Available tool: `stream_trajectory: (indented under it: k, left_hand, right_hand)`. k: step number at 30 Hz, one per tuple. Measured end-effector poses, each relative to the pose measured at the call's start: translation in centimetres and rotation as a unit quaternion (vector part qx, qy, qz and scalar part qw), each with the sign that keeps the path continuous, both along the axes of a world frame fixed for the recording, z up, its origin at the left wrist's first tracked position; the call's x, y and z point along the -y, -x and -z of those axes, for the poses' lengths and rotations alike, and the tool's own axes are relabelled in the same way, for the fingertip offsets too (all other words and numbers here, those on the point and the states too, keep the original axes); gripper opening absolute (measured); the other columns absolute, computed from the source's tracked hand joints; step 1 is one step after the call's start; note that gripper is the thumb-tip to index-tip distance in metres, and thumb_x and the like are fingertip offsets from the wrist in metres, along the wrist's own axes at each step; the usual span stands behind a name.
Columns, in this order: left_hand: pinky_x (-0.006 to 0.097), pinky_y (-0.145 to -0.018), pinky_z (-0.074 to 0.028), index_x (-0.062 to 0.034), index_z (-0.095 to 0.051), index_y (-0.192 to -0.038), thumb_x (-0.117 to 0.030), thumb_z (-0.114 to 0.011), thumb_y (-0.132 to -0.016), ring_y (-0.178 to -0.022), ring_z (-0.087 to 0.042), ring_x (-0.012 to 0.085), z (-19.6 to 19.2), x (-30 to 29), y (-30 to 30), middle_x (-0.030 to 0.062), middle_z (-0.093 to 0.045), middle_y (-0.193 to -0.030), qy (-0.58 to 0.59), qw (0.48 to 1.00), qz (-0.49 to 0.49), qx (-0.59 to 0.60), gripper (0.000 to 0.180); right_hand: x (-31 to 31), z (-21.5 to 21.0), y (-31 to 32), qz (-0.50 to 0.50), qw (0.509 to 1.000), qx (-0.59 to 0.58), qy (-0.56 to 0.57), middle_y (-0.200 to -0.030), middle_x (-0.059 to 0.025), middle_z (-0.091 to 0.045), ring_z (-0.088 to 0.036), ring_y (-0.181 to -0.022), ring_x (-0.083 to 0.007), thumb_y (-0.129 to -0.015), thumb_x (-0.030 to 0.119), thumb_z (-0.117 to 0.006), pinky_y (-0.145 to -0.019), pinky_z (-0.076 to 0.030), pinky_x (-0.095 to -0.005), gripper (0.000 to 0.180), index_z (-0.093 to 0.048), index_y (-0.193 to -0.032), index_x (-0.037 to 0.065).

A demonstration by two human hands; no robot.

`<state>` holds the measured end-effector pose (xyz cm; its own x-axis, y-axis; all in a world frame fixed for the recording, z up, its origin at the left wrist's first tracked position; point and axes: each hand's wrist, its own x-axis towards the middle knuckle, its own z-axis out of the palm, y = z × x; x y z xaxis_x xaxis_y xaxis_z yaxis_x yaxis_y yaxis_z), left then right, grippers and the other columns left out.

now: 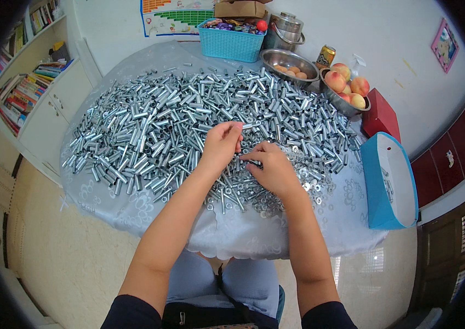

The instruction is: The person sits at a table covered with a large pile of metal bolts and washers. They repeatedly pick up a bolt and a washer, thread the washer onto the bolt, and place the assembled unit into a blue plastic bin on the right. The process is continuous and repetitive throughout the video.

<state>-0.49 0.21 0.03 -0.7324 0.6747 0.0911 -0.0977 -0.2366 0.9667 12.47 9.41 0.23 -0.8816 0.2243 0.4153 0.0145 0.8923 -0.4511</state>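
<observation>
My left hand (222, 145) is closed in a pinch above the middle of a wide heap of metal tubes (155, 120). A slim silvery metal piece (251, 125) shows at its fingertips, but I cannot tell whether it is held or lies behind them. Just to the right and nearer me, my right hand (272, 169) has its fingers curled, thumb and forefinger close together over small hardware. Whatever is between them is too small to make out. Loose washers (306, 186) are spread beside and below this hand, and several bolts (231, 198) lie at the heap's near edge.
A pale patterned cloth (243, 241) covers the table. Along the back stand a blue basket (231, 45), a steel pot (285, 30), a bowl of eggs (268, 57), a can (325, 56) and a bowl of peaches (363, 108). To the right is a blue bin (374, 186) with metal pieces inside.
</observation>
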Motion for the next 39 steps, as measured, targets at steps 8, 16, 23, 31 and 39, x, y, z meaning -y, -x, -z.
stream_trajectory:
  k: [8,16,23,31,39]
  left_hand:
    - [0.019,-0.048,-0.04,0.002,-0.059,-0.097,-0.017,-0.054,-0.09,-0.052,-0.049,0.006,0.4,-0.1,0.1,0.0014,-0.055,-0.07,-0.009,1.0,0.009,-0.007,0.021]
    - [0.019,-0.046,-0.04,0.0019,-0.059,-0.098,-0.017,-0.054,-0.09,-0.05,-0.049,0.0062,0.1,0.0,0.0,0.0016,-0.056,-0.07,-0.011,1.0,-0.007,0.009,0.021]
    - [0.019,-0.046,-0.039,0.0019,-0.059,-0.096,-0.018,-0.054,-0.09,-0.05,-0.048,0.0061,0.0,0.0,0.0,0.0016,-0.056,-0.069,-0.014,1.0,-0.004,-0.01,0.022]
    - [0.019,-0.05,-0.041,-0.0001,-0.06,-0.098,-0.021,-0.053,-0.091,-0.054,-0.048,0.0058,-0.2,0.3,0.3,-0.0001,-0.055,-0.07,-0.005,1.0,0.006,-0.004,0.023]
    - [0.02,-0.053,-0.042,-0.0007,-0.06,-0.1,-0.022,-0.054,-0.091,-0.057,-0.048,0.0061,-0.4,0.5,0.2,-0.0008,-0.054,-0.071,-0.001,1.0,0.018,-0.001,0.024]
  right_hand:
    - [0.6,0.3,0.0,0.02,0.997,-0.033,-0.066,-0.086,-0.0065,-0.056,-0.054,-0.084,-0.0253,-0.067,0.009,-0.067,-0.076,-0.044,-0.0358,0.02,-0.069,-0.086,0.013]
    - [0.2,-0.3,-0.3,0.09,0.995,-0.004,-0.05,-0.083,-0.0066,-0.057,-0.054,-0.083,-0.0263,-0.066,0.004,-0.063,-0.075,-0.045,-0.0364,0.013,-0.067,-0.076,0.011]
    - [-0.3,-0.2,-0.5,0.016,0.999,-0.012,-0.038,-0.086,-0.0073,-0.055,-0.051,-0.086,-0.0264,-0.065,0.003,-0.061,-0.078,-0.043,-0.0361,0.021,-0.07,-0.081,0.012]
    - [0.7,-1.4,-0.5,-0.047,0.999,-0.021,-0.008,-0.088,-0.0069,-0.055,-0.05,-0.088,-0.0266,-0.065,0.012,-0.069,-0.08,-0.041,-0.036,0.016,-0.069,-0.081,0.012]
    - [1.2,-0.9,-0.1,-0.065,0.997,0.036,-0.001,-0.087,-0.0063,-0.057,-0.051,-0.088,-0.0252,-0.064,0.022,-0.074,-0.08,-0.041,-0.0366,0.019,-0.067,-0.076,0.009]
